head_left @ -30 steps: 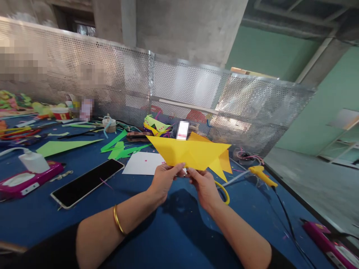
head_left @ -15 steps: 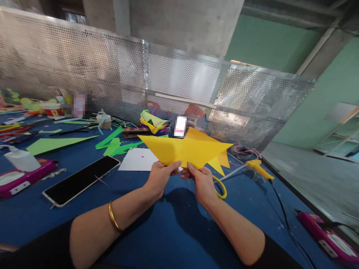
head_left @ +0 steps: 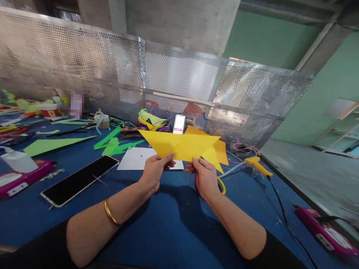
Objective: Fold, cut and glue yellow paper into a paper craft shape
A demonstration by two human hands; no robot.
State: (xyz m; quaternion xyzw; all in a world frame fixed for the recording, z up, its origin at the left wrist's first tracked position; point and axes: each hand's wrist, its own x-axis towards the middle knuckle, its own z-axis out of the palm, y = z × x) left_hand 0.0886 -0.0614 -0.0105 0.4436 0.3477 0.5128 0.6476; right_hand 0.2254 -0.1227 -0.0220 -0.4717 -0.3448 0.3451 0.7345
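Note:
I hold a folded yellow paper (head_left: 182, 145) up above the blue table (head_left: 174, 228). It is a wide flat triangle shape with pointed ends. My left hand (head_left: 155, 171) pinches its lower edge left of the middle, and my right hand (head_left: 204, 175) pinches the lower edge just to the right. More yellow paper pieces (head_left: 220, 155) lie behind it on the right. Scissors with a yellow and red handle (head_left: 221, 185) lie partly hidden under my right hand.
A phone (head_left: 80, 180) lies at left, a white sheet (head_left: 134, 162) behind my hands, green paper scraps (head_left: 112, 144) further back. A yellow glue gun (head_left: 256, 165) with a black cord sits at right. Pink devices (head_left: 322, 231) (head_left: 22, 176) lie at both sides. A perforated metal screen (head_left: 168, 86) closes the far edge.
My hands have moved slightly apart along the paper's lower edge, and the paper's fold now looks narrower. The view has shifted a little to the right.

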